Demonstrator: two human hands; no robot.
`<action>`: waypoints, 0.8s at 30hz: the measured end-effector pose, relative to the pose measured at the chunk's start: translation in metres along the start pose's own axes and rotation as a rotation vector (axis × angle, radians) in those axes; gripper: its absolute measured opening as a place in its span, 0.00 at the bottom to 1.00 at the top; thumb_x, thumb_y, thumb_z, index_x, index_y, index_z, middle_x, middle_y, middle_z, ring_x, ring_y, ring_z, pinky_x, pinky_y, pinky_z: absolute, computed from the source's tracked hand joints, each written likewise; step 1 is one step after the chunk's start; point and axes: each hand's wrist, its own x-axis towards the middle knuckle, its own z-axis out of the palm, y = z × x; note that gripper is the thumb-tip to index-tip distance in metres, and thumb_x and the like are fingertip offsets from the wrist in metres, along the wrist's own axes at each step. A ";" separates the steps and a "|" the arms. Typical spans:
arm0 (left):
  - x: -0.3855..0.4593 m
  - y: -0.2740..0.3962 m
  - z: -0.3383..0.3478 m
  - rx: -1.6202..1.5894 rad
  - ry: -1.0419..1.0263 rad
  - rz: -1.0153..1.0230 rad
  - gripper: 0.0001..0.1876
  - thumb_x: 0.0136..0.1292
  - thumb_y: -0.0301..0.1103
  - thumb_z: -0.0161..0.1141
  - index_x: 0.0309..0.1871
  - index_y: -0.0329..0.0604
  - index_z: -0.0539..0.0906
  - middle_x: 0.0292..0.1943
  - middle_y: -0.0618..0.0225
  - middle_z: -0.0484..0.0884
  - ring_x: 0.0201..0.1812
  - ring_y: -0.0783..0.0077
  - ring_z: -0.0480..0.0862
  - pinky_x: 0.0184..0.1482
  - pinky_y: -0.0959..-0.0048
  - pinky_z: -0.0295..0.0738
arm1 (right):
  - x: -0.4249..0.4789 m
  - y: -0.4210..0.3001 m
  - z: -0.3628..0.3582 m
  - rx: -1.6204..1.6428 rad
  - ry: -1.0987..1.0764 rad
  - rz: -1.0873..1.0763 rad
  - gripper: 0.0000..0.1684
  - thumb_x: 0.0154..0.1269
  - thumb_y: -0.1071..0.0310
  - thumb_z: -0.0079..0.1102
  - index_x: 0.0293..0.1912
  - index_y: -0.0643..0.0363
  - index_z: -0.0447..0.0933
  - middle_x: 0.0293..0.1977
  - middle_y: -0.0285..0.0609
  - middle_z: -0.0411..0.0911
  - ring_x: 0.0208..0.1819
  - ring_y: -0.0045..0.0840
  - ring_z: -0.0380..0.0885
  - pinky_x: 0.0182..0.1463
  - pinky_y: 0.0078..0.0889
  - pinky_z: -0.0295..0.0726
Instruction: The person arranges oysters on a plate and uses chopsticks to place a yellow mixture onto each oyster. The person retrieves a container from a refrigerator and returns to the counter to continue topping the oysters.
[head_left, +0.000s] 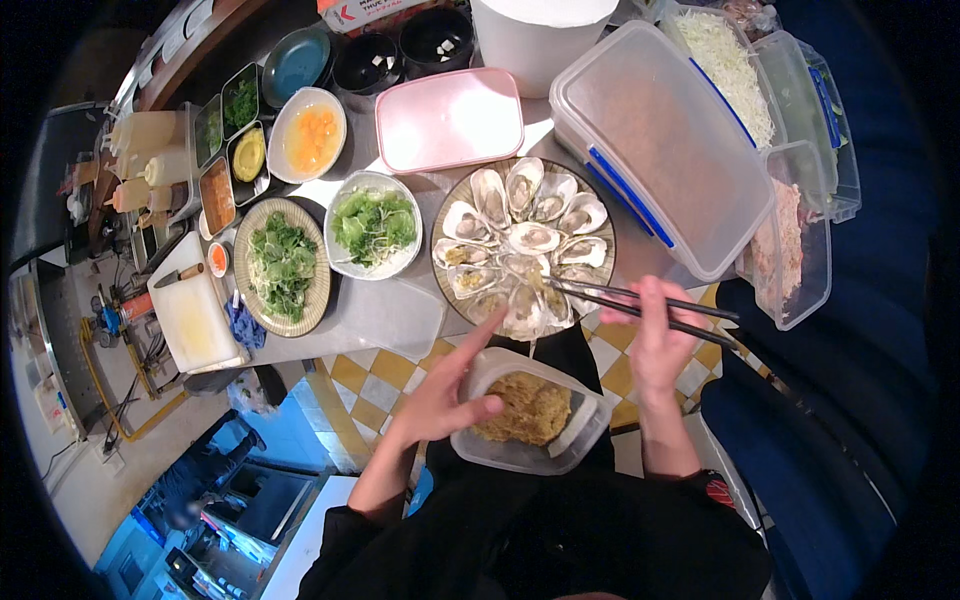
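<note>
A round ribbed plate (442, 217) holds several oysters on their half shells (534, 238); a few near its lower and left sides bear a yellowish-brown topping. My right hand (658, 330) grips a pair of black chopsticks (645, 307), their tips over the oysters in the lower middle of the plate. My left hand (454, 397) has its fingers spread, the index finger pointing at the plate's lower edge and the thumb over a clear plastic container (487, 457). That container, in front of my body, holds a yellowish-brown paste (529, 409). Whether the hand supports it cannot be told.
A pink-lidded container (450, 120) and a large lidded plastic box (660, 150) stand behind the oysters. Left are a bowl of greens (373, 225), a plate of greens (281, 270), a bowl of egg yolks (307, 135) and a knife (180, 276) on a white cutting board (195, 322).
</note>
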 end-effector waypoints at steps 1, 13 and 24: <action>0.007 0.003 0.005 0.012 -0.034 0.058 0.42 0.69 0.54 0.58 0.79 0.46 0.55 0.79 0.57 0.51 0.78 0.53 0.53 0.75 0.54 0.53 | 0.002 0.011 0.004 -0.022 -0.015 -0.011 0.11 0.74 0.72 0.55 0.39 0.73 0.78 0.28 0.50 0.82 0.25 0.31 0.85 0.28 0.31 0.89; 0.056 -0.044 0.006 -0.232 -0.222 -0.115 0.44 0.72 0.56 0.54 0.81 0.56 0.43 0.80 0.58 0.43 0.78 0.49 0.50 0.69 0.47 0.69 | 0.024 0.051 0.004 -0.078 -0.148 -0.014 0.07 0.71 0.77 0.58 0.37 0.74 0.79 0.31 0.45 0.81 0.29 0.27 0.85 0.29 0.26 0.88; 0.062 -0.044 -0.005 -0.062 -0.206 -0.074 0.41 0.71 0.59 0.53 0.80 0.53 0.50 0.80 0.60 0.46 0.77 0.49 0.55 0.71 0.50 0.68 | 0.027 0.017 -0.008 -0.341 -0.196 -0.268 0.04 0.66 0.78 0.63 0.35 0.70 0.81 0.28 0.45 0.82 0.26 0.23 0.82 0.30 0.23 0.81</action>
